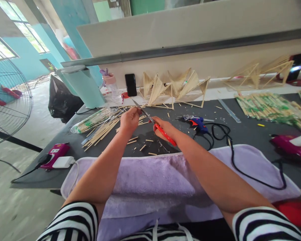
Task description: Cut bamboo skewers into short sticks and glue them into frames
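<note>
My right hand [163, 127] is closed around a pair of scissors [167, 134] with red handles, whose blades point up and left. Close to the blade tips, my left hand [130, 118] is closed in a pinch; what it holds, if anything, is too small to make out. Beside and behind my left hand lie many thin wooden sticks [102, 130] in a loose pile. Several short cut pieces [142, 147] are scattered on the dark table [90, 152] below my hands.
A blue glue gun [199, 124] with a black cord lies to the right. Stick frames [160, 88] and a phone [130, 85] stand at the back. Wrapped sticks [271, 107] lie far right, a power strip [56, 154] left, and a purple towel [150, 174] along the front edge.
</note>
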`<state>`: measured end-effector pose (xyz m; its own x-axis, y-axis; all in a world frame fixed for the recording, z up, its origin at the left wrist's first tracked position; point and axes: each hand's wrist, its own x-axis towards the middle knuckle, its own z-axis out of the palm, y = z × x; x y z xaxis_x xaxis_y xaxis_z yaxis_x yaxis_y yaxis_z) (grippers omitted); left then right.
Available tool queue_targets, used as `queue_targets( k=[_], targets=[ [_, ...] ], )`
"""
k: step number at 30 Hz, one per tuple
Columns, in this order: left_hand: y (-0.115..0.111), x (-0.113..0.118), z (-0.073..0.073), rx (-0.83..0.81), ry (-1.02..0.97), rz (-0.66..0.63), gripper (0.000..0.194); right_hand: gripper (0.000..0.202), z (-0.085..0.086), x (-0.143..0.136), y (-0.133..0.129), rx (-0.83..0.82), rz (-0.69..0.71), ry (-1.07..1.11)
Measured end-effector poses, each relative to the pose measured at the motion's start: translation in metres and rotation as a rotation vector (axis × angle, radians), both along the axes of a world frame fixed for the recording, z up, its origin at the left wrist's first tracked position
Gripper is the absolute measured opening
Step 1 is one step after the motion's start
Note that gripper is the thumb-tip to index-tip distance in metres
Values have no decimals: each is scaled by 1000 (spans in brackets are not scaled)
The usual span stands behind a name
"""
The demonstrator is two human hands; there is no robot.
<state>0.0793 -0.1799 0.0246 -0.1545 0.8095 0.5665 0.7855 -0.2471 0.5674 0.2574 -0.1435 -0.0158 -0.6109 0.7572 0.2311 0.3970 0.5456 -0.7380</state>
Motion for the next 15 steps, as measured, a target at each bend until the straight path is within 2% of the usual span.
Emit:
queue_targets(
  k=[7, 11, 15],
  targets=[
    [-2, 0, 16, -362, -702, -300, 24, 46, 16, 5, -7, -58, 43, 31],
    [-3, -7, 16, -462, -856, -486, 27, 45, 16, 4, -9, -75, 41, 46],
    [-4, -14, 15, -531, -909, -574, 25, 44, 9, 4, -4, -25, 24, 10]
  ],
)
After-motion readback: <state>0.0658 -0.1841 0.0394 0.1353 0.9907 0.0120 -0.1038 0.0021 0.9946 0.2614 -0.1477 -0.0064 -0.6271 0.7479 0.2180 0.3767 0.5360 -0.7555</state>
